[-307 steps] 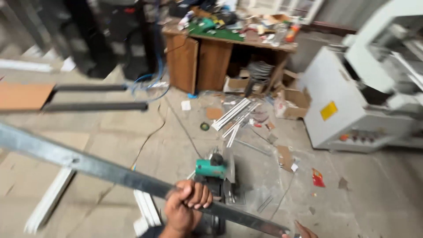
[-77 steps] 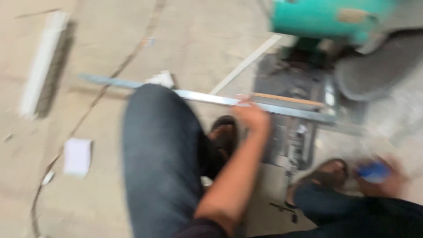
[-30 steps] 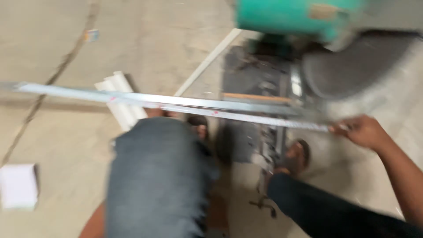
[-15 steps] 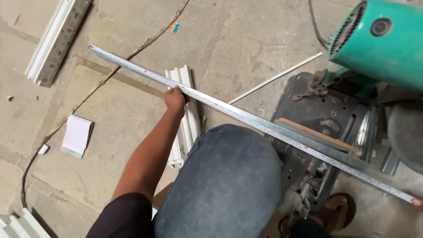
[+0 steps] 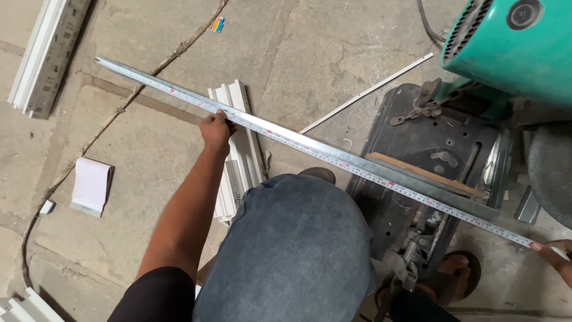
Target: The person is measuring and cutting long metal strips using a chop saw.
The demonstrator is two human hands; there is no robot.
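Note:
A long grey metal channel [image 5: 155, 85] runs from upper left to lower right across the floor and over the black base of a cut-off saw [image 5: 417, 155]. A measuring tape [image 5: 363, 170] lies stretched along the channel's near edge. My left hand [image 5: 215, 128] presses the tape against the channel near its left third. My right hand [image 5: 554, 253], only partly in view at the right edge, holds the tape's far end past the channel. My knee in blue jeans [image 5: 292, 244] fills the lower middle.
The saw's teal motor housing [image 5: 512, 42] sits top right. White plastic profiles [image 5: 238, 149] lie under the channel; another bundle [image 5: 42, 53] lies top left. A white block [image 5: 90, 186] and a cable [image 5: 89, 143] are on the concrete floor. My sandalled foot [image 5: 456, 271] rests by the saw base.
The view has steadied and closed in slightly. My left hand stays on the channel and tape, and my right hand keeps the tape end at the right edge.

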